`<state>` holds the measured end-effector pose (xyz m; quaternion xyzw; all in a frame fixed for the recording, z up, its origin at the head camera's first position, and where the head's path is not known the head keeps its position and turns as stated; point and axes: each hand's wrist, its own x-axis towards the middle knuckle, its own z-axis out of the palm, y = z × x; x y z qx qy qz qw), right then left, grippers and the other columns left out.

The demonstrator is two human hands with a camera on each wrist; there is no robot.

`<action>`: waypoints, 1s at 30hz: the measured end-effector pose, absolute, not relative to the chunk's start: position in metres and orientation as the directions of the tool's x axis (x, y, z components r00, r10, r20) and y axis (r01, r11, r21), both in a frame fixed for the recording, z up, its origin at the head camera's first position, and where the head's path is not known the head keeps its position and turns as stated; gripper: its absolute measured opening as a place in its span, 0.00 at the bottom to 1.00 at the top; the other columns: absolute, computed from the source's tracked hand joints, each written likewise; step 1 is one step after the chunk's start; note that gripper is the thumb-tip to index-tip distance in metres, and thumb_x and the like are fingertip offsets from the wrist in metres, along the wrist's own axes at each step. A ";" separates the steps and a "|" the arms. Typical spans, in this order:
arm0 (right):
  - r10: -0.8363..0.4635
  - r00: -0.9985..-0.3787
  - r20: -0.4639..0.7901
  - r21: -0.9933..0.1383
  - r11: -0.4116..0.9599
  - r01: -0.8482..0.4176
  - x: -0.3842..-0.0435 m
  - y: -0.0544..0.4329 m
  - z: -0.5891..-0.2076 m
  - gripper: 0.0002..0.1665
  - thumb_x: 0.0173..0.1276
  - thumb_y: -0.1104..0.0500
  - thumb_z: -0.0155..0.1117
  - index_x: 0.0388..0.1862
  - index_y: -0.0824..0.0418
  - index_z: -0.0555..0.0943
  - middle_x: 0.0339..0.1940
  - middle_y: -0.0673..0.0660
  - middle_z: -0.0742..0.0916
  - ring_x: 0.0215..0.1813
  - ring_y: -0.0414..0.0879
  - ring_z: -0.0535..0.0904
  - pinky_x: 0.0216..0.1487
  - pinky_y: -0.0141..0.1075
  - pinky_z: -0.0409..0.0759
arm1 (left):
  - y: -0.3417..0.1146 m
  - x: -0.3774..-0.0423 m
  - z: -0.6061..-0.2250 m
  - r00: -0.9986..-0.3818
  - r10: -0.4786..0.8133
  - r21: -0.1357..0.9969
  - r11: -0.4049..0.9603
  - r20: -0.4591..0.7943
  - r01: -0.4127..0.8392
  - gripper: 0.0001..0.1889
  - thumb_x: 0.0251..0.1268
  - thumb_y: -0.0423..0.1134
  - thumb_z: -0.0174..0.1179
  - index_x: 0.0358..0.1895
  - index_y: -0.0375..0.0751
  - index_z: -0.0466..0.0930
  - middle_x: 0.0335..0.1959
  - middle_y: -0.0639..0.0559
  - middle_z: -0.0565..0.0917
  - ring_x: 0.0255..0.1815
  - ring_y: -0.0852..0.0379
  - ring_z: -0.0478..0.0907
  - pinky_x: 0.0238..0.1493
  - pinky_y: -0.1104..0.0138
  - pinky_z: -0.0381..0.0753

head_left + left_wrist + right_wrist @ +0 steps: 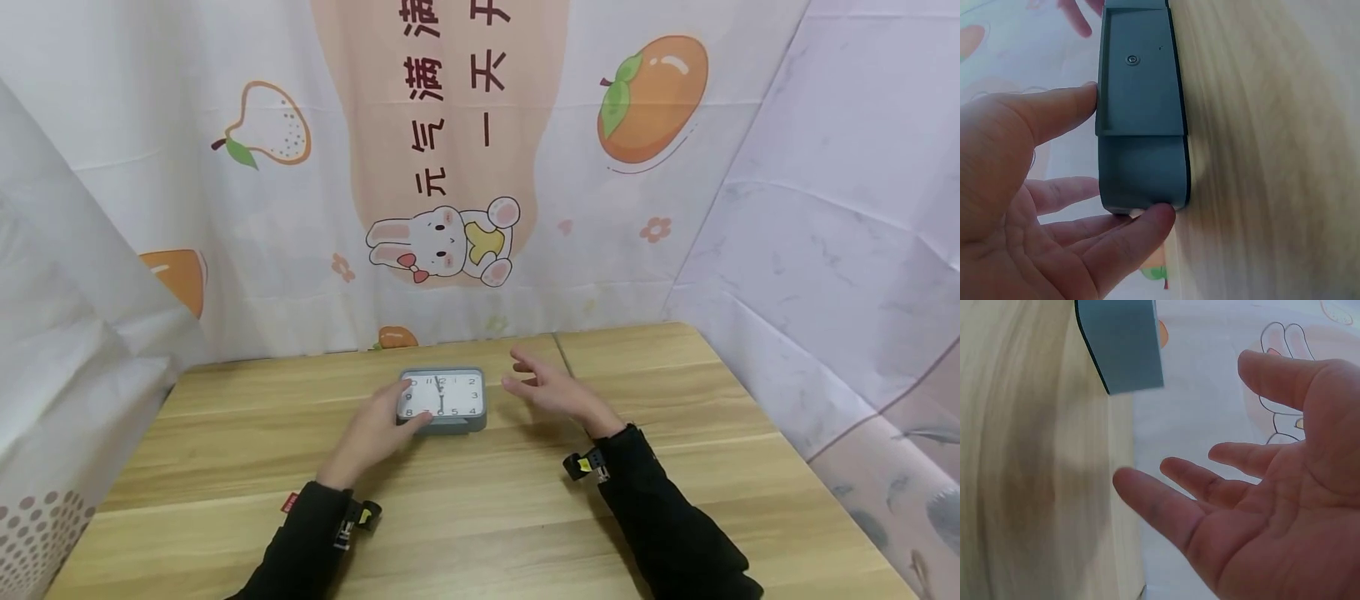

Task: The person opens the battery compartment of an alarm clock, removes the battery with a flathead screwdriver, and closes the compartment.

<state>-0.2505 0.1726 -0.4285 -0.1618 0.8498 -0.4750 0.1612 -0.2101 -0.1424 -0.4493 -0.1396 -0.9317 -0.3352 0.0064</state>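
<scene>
The grey clock [461,398] is near the far edge of the wooden surface [480,525]. The left hand [372,431] grips its left end between thumb and fingers; the right hand [558,392], fingers spread and holding nothing, hovers just beside its right end.

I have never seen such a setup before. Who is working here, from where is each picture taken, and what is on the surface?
There is no machine here: a person works with two bare hands. The wide picture comes from a camera on the person's head, looking forward and down. The two closer ones come from cameras worn on the left and right wrists, each looking at that hand's work. On the wood-patterned table is a grey clock. The left hand holds it by its left end. The right hand is apart from it, fingers spread, holding nothing.
</scene>
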 end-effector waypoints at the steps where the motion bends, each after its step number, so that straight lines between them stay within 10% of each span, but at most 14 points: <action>1: -0.435 -0.892 -0.124 -0.861 0.494 -0.122 -0.251 0.172 -0.429 0.45 0.79 0.45 0.57 0.84 0.58 0.51 0.78 0.68 0.65 0.75 0.67 0.63 0.72 0.59 0.60 | -0.141 -0.210 -0.449 -0.961 0.258 0.633 0.729 0.102 0.263 0.39 0.67 0.50 0.69 0.73 0.29 0.66 0.70 0.32 0.71 0.69 0.40 0.70 0.67 0.47 0.69; 16: -0.550 -0.804 -0.226 -0.864 0.495 -0.096 -0.246 0.158 -0.434 0.49 0.77 0.45 0.60 0.84 0.62 0.48 0.70 0.66 0.73 0.35 0.52 0.78 0.45 0.41 0.76 | -0.131 -0.207 -0.450 -0.960 0.276 0.702 0.677 0.035 0.221 0.48 0.69 0.49 0.67 0.79 0.28 0.49 0.73 0.36 0.68 0.69 0.48 0.70 0.68 0.52 0.68; 24: -0.564 -0.806 -0.177 -0.790 0.570 -0.225 -0.249 0.161 -0.439 0.45 0.77 0.47 0.62 0.82 0.63 0.55 0.73 0.63 0.73 0.67 0.52 0.72 0.64 0.49 0.71 | -0.125 -0.203 -0.451 -0.934 0.352 0.699 0.654 0.060 0.291 0.47 0.70 0.48 0.66 0.81 0.31 0.48 0.72 0.36 0.70 0.70 0.45 0.70 0.69 0.50 0.68; 30: -0.566 -0.810 -0.152 -0.768 0.584 -0.264 -0.251 0.160 -0.444 0.47 0.74 0.47 0.66 0.82 0.62 0.56 0.74 0.62 0.73 0.68 0.52 0.71 0.66 0.51 0.69 | -0.127 -0.202 -0.452 -0.940 0.339 0.695 0.665 0.046 0.274 0.46 0.72 0.49 0.64 0.81 0.31 0.47 0.75 0.36 0.67 0.73 0.45 0.66 0.70 0.51 0.65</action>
